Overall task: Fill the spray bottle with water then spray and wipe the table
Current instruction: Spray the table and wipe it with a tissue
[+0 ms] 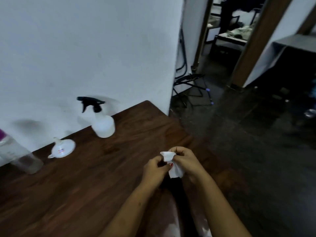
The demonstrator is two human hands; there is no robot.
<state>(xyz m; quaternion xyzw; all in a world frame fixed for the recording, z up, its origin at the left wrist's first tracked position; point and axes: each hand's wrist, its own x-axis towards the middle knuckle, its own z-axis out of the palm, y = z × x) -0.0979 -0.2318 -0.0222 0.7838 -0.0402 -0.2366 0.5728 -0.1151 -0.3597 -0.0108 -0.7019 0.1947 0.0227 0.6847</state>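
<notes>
A white spray bottle point(102, 123) with a black trigger head stands on the dark wooden table point(89, 177) close to the white wall. My left hand point(154, 169) and my right hand point(185, 160) meet above the table's right edge. Both pinch a small crumpled white tissue point(172, 164) between them. A white funnel point(62, 148) lies upside down on the table, left of the spray bottle. At the far left stands a clear plastic water bottle point(18, 154) with a purple cap, partly cut off by the frame.
The table's right edge and far corner point(147, 102) border a dark floor point(239, 134). A black metal rack point(189, 88) stands by the wall's corner. Beyond it is a doorway with a wooden frame point(253, 41), and a grey table point(294, 41) at far right.
</notes>
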